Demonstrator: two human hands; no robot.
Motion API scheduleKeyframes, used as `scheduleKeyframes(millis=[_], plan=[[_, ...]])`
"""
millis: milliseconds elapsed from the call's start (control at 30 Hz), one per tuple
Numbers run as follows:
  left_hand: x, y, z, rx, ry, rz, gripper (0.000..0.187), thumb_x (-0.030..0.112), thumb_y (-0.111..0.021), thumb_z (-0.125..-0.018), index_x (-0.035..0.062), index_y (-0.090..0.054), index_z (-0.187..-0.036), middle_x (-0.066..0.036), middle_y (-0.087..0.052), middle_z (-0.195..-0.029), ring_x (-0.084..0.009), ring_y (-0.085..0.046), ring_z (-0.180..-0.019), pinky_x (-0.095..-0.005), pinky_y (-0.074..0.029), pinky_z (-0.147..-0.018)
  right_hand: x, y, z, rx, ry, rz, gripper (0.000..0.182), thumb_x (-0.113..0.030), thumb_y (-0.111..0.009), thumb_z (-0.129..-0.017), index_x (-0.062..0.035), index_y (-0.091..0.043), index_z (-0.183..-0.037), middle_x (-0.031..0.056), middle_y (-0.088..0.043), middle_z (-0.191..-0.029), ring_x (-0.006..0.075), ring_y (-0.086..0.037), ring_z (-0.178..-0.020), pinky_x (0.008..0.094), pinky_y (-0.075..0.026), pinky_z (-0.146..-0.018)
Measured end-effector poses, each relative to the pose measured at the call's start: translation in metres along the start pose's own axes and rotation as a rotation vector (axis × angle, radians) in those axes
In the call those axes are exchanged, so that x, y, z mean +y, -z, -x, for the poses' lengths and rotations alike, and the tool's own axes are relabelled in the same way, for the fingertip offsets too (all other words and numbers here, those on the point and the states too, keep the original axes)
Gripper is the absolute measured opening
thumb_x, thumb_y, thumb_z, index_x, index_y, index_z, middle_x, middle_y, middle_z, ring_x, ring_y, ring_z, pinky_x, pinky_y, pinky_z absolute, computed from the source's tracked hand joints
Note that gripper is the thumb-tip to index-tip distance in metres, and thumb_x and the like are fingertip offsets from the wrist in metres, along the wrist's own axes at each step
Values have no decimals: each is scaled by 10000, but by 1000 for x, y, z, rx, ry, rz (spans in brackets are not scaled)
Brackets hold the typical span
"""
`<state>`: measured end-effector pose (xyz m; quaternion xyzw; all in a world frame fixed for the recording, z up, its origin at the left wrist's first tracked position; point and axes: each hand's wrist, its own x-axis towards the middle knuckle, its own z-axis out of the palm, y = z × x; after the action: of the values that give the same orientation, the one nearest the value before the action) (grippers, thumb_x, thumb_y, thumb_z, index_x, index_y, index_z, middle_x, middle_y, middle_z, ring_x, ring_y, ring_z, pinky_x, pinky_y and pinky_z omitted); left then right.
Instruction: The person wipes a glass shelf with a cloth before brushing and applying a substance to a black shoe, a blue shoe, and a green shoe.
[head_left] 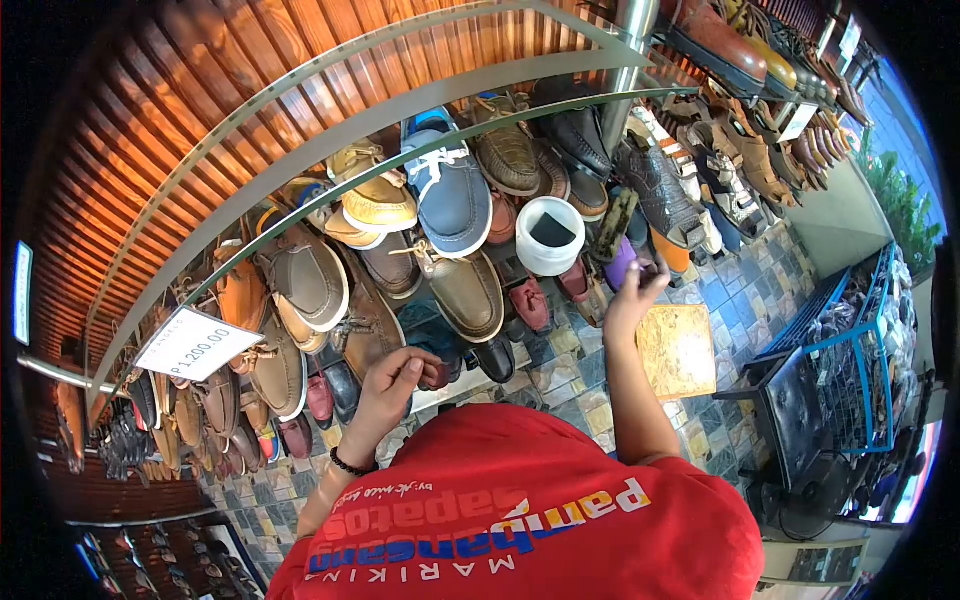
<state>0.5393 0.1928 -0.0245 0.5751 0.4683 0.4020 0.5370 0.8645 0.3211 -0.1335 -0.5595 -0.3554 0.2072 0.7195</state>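
My right hand [640, 290] is closed, with thumb and fingers pinched at a brush with dark, fuzzy bristles [613, 226]. A purple part [621, 262] shows at the fingertips; whether it is the brush's handle is hard to make out. Beside the brush, a round white tub [550, 237] with a dark inside stands among the shoes. Lower left, my left hand [395, 385] has its fingers curled in, and nothing shows in it. Close by that hand are a small dark red shoe [435, 375] and a black shoe [494, 360]. An olive-brown loafer [463, 298] sits above them.
A glass shelf edge [420, 150] curves over rows of shoes, including a blue boat shoe [450, 200]. A price card [200, 343] hangs at left. On the tiled floor [570, 385] are a wooden stool [675, 350], a black bench [805, 410] and a blue wire basket [860, 350].
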Motion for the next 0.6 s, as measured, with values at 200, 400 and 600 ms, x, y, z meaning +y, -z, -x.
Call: scheduleKeyframes(millis=[200,400,600], plan=[[-4,1,-3,-52,54,-19,274,208,-448,-960,-26,-583,-1004,-78,-619,-876,-146,-592,-841,-267,-463,-756,-78,-42,20,-457,545,486,922,-118,-780,-637,-5,-226,-1365,245,-377,-1272,390,-390,-1163,459,-322,-997],[0,-2,0,-28,66,-26,259,199,-467,-954,-27,-582,-1004,-77,-625,-888,-136,-589,-843,-269,-463,-766,-84,-72,13,-499,475,566,1111,-158,-830,-528,-37,-162,-1408,251,-396,-1264,408,-397,-1167,456,-337,-990],[-9,0,11,-19,-6,-38,215,164,-491,-938,-16,-586,-1005,-47,-620,-836,-102,-576,-789,-242,-462,-727,-88,-74,16,-439,414,598,1130,-146,-821,-493,-64,-174,-1416,224,-445,-1187,385,-434,-1102,449,-354,-964]])
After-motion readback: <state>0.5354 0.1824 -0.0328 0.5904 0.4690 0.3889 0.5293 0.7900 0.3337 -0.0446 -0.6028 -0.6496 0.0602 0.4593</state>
